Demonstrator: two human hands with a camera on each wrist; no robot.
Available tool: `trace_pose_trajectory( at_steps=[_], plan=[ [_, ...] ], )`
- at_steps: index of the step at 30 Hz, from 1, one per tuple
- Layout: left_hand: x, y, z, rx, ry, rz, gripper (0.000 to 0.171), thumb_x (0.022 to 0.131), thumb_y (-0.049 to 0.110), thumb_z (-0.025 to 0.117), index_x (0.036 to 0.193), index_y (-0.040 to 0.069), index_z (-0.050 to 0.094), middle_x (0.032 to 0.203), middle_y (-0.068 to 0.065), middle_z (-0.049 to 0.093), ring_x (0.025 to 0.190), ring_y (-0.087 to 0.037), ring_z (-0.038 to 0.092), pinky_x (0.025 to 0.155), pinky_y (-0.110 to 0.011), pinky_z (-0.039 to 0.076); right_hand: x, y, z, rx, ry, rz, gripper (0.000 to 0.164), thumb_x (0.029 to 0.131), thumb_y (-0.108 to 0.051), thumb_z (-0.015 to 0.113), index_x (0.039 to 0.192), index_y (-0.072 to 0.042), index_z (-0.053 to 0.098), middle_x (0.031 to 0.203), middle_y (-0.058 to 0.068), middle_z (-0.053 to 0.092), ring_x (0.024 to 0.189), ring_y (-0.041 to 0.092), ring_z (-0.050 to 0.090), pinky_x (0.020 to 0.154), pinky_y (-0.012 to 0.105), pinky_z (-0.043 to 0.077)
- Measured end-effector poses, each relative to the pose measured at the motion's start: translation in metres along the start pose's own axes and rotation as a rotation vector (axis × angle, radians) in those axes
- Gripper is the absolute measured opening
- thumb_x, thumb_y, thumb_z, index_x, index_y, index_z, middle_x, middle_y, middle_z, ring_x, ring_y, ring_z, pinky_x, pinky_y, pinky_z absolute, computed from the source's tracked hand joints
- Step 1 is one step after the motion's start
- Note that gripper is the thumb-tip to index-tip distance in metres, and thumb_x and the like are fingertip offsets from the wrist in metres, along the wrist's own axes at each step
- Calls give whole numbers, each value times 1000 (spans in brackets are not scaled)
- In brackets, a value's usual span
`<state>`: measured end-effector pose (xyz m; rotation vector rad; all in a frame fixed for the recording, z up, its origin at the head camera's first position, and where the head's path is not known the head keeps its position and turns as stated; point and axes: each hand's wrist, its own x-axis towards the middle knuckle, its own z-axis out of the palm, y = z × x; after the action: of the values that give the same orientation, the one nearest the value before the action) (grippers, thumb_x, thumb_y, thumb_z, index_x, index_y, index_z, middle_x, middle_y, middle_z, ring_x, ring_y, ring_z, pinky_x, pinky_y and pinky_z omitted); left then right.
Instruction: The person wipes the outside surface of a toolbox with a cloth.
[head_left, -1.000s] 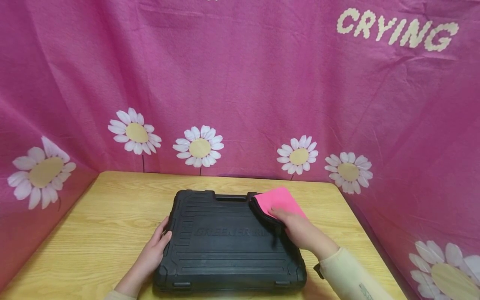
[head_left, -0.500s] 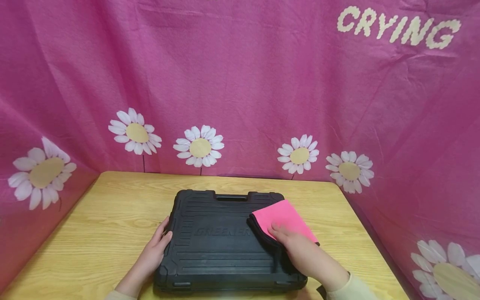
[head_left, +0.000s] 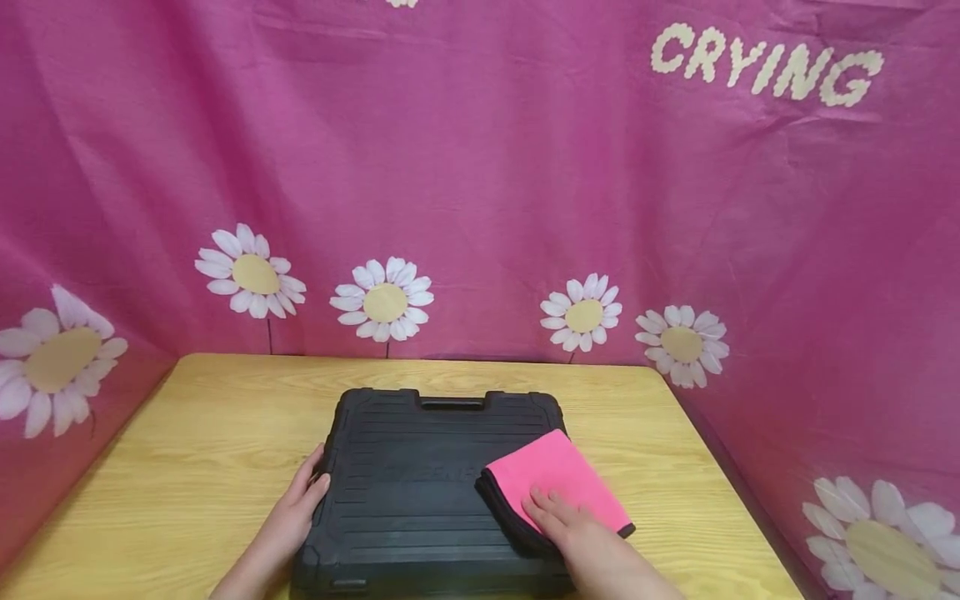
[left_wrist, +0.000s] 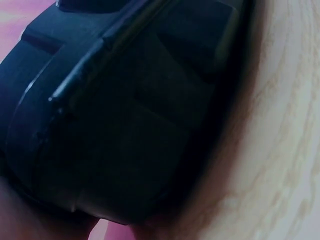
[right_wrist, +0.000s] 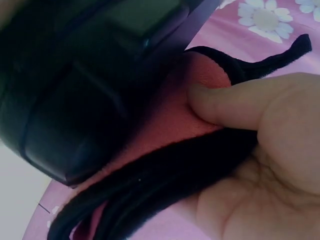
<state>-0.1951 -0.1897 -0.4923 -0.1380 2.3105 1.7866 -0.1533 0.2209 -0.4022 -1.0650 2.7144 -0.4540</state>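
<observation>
A black hard plastic carrying case with raised lettering and a handle at its far edge lies flat on the table. My left hand grips its left side, thumb at the top edge; the left wrist view shows the dark case side close up. Under my right hand, a folded pink cloth with black edging covers the case's near right part and hangs past its right edge. From the right wrist, the thumb presses against the cloth, whose folded layers lie between thumb and palm.
The light wooden table extends on both sides of the case and behind it. A pink curtain printed with white daisies and lettering encloses the table at the back and sides.
My right hand has slid the cloth along the case's right side, from the far corner toward the near edge. The left hand keeps its place on the case. The head view has shifted slightly.
</observation>
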Motion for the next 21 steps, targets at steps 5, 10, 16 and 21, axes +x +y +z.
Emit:
trace_pose_trajectory(
  at_steps=[5, 10, 16, 21],
  plan=[
    [-4, 2, -3, -17, -8, -4, 66, 113, 30, 33, 166, 8, 1, 172, -23, -5, 157, -50, -2, 123, -67, 8, 3, 7, 31, -33, 14, 51, 84, 85, -42, 82, 153, -8, 49, 158, 16, 48, 142, 45, 48, 107, 64, 45],
    [-4, 3, -3, -23, -5, -13, 65, 113, 30, 33, 166, 9, 0, 172, -23, -5, 157, -50, -2, 123, -67, 9, -7, 4, 39, 20, -18, 40, 77, 95, -54, 64, 154, -8, 47, 158, 19, 48, 142, 45, 48, 104, 68, 45],
    [-4, 3, -3, -28, -5, -15, 66, 113, 30, 32, 166, 9, 0, 172, -24, -6, 157, -51, -3, 123, -67, 9, -9, -1, 55, 135, -111, 213, 71, 100, -52, 56, 156, -11, 45, 161, 16, 44, 148, 45, 40, 108, 74, 36],
    [-3, 3, -2, -27, 3, -16, 67, 113, 33, 35, 166, 10, 2, 172, -23, -5, 157, -50, -1, 123, -67, 8, -18, -9, 72, 177, -21, 294, 65, 102, -57, 51, 156, -21, 48, 160, 7, 47, 148, 41, 41, 108, 75, 35]
  ],
)
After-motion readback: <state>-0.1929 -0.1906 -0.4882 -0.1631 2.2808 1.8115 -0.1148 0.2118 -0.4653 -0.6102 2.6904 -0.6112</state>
